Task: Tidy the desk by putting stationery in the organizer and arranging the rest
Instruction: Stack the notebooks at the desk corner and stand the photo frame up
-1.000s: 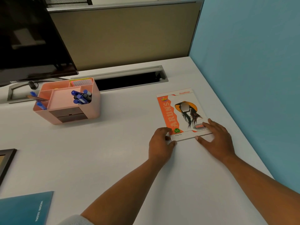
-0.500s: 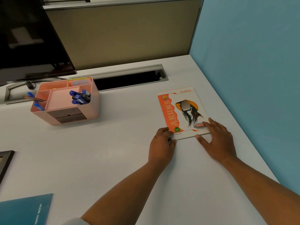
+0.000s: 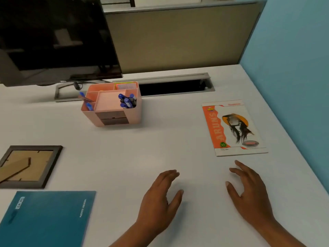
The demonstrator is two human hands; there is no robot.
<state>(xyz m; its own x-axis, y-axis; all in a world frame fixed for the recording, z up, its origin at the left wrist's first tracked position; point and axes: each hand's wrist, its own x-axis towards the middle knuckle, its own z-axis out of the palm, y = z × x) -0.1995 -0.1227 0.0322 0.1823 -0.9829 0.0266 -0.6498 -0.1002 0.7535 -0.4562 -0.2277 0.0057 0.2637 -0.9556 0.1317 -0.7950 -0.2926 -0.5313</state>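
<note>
An orange-and-white notebook (image 3: 233, 128) lies flat near the desk's right edge, beside the blue wall. My left hand (image 3: 160, 196) and my right hand (image 3: 249, 191) hover over the white desk just in front of it, both open and holding nothing. A pink organizer (image 3: 114, 104) stands at the back centre with several blue pens in its compartments and a pad of sticky notes at its rear. A teal notebook (image 3: 48, 218) lies at the front left. A dark picture frame (image 3: 28, 166) lies face down just behind it.
A black monitor (image 3: 53, 38) on a grey stand rises at the back left. A grey cable slot (image 3: 174, 86) runs along the desk's rear under the beige partition. The blue wall (image 3: 299, 68) bounds the right side.
Both hands have let go of the orange-and-white notebook and pulled back toward me. The view has swung left, so the picture frame and teal notebook show more fully.
</note>
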